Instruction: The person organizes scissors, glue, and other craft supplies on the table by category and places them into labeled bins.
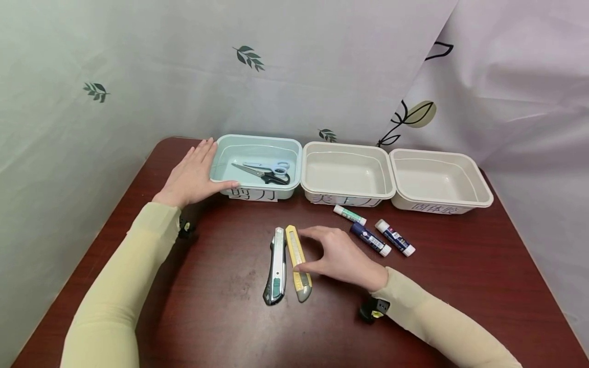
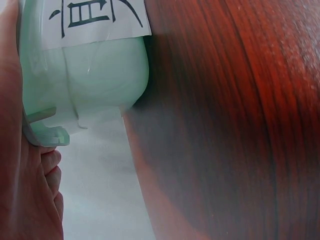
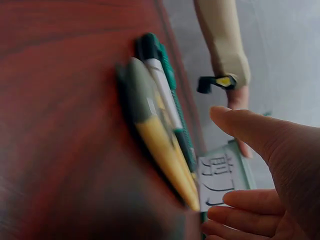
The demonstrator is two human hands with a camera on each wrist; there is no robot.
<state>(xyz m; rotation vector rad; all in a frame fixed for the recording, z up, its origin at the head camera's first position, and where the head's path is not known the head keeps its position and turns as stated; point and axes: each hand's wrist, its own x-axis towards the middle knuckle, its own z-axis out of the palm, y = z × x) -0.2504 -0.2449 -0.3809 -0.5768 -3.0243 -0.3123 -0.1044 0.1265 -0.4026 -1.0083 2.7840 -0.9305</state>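
My left hand (image 1: 195,173) rests on the left end of a light blue plastic box (image 1: 294,189), fingers straight along its side and thumb over the front rim. Inside lie blue-handled scissors (image 1: 277,167) and black-handled scissors (image 1: 275,178). In the left wrist view, the palm lies along the box's wall (image 2: 100,75). My right hand (image 1: 342,255) hovers at the right side of a yellow utility knife (image 1: 297,255), thumb and fingers spread apart. Just left of that knife lies a silver and black utility knife (image 1: 277,266) with a green slider.
Two beige boxes, a middle one (image 1: 349,194) and a right one (image 1: 442,202), stand in line with the blue box; all carry handwritten labels. Before them lie a green-white glue stick (image 1: 350,215), a dark blue glue stick (image 1: 370,239) and a third glue stick (image 1: 394,237). A curtain (image 1: 184,66) hangs behind.
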